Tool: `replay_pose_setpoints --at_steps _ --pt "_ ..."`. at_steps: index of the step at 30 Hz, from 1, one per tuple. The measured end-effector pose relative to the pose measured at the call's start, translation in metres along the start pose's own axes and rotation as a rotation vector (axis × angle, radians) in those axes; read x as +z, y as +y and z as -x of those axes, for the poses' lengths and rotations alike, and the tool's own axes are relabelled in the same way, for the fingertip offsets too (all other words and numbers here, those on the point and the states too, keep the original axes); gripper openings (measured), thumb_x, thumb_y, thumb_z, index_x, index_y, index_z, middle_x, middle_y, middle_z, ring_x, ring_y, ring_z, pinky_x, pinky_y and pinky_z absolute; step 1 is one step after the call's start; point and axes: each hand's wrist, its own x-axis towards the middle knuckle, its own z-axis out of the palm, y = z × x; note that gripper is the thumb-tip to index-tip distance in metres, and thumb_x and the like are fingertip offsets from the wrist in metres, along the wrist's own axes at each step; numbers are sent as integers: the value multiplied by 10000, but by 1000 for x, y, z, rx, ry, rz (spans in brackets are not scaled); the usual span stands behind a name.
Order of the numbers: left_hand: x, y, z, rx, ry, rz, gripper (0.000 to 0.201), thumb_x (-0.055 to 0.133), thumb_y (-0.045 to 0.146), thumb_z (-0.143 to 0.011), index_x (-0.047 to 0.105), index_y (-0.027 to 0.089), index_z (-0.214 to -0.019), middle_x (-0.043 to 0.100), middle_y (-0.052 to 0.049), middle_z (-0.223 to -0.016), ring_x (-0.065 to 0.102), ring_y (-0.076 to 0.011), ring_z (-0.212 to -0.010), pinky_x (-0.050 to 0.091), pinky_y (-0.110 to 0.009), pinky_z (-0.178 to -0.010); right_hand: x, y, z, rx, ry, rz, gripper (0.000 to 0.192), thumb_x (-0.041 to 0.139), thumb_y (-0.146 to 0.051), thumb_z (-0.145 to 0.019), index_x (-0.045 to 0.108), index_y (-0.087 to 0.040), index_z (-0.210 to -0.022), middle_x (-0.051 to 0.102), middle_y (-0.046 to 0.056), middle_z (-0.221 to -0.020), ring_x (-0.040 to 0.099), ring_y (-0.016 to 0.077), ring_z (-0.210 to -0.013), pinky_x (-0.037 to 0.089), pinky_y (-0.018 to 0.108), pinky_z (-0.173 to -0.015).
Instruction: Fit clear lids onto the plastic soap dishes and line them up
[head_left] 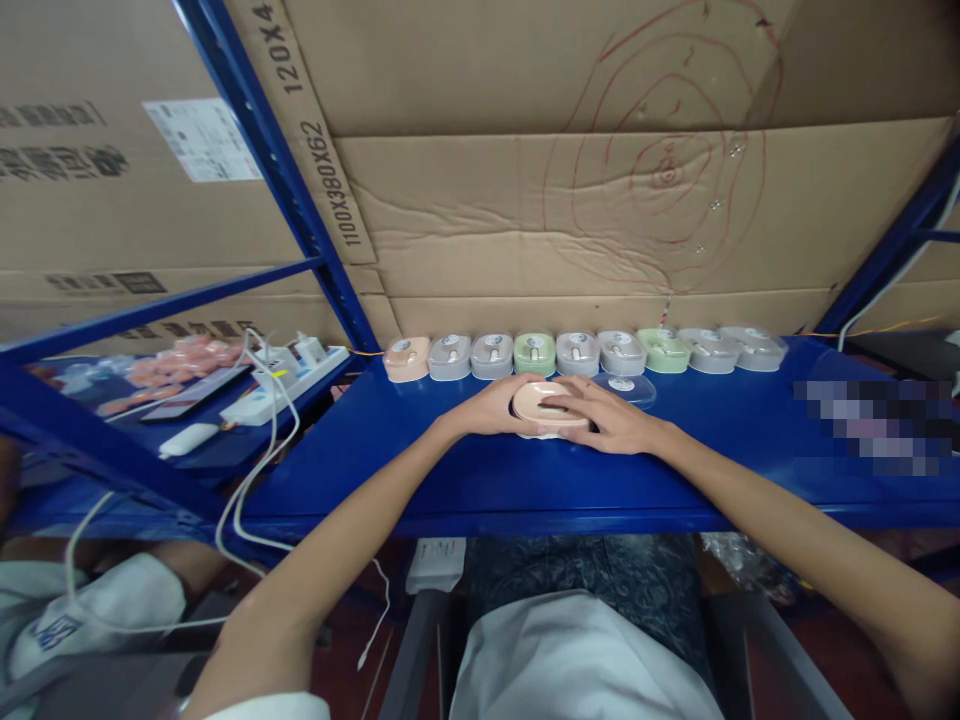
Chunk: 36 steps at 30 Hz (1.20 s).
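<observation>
A peach-coloured oval plastic box (541,402) is held between my two hands, low over the blue shelf top. My left hand (496,404) wraps round its left side. My right hand (621,418) grips the right side, with fingers reaching across the top. Parts of the box are hidden by the fingers. Just behind my right hand lies a clear oval lid (637,391) with a round label. Beyond my hands stands a row of several similar small boxes with clear lids, among them a peach box (407,360), a grey box (492,357) and a green box (534,355).
The blue shelf top (465,490) has cardboard (480,200) behind it, marked with red rings. At the left are a white power strip (289,385), white cables (238,500) and a heap of peach pieces (187,360). Another person's sleeve (112,610) shows lower left.
</observation>
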Motion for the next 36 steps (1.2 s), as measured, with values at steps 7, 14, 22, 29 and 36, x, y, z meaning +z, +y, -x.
replay_pose_setpoints --at_steps 7,14,22,29,36 --pt "1 -1 1 -7 6 -66 863 896 623 -763 602 257 -1487 695 -109 -1436 672 -374 -1295 526 -530 -1107 1 0 1 -11 -11 10 537 611 -426 -1068 577 -279 -1584 512 160 -1647 511 393 -1494 453 640 -1214" --pt "0 3 2 2 0 -74 832 897 636 -760 623 251 -1445 702 -105 -1416 669 -368 -1291 518 -519 -1104 3 1 1 -11 -16 41 525 611 -429 -1067 596 -257 -1562 522 172 -1634 518 394 -1490 449 635 -1220" --pt "0 0 0 4 -8 -85 844 904 632 -738 625 248 -1435 695 -112 -1420 659 -375 -1295 505 -531 -1108 -19 2 3 92 120 54 581 550 -547 -1080 500 -288 -1598 519 159 -1630 481 408 -1512 426 657 -1230" --pt "0 1 1 -5 -17 -110 827 905 625 -752 617 245 -1427 688 -112 -1448 658 -372 -1308 511 -517 -1108 -52 41 21 273 90 160 391 580 -516 -1030 690 -204 -1237 690 178 -1245 637 409 -1238 516 615 -1081" --pt "-3 -5 0 -32 -3 -153 871 898 643 -746 602 233 -1455 673 -119 -1468 633 -379 -1344 490 -525 -1140 -49 60 31 374 -20 134 469 731 -591 -889 717 -217 -1172 731 164 -1192 665 402 -1159 526 561 -1034"
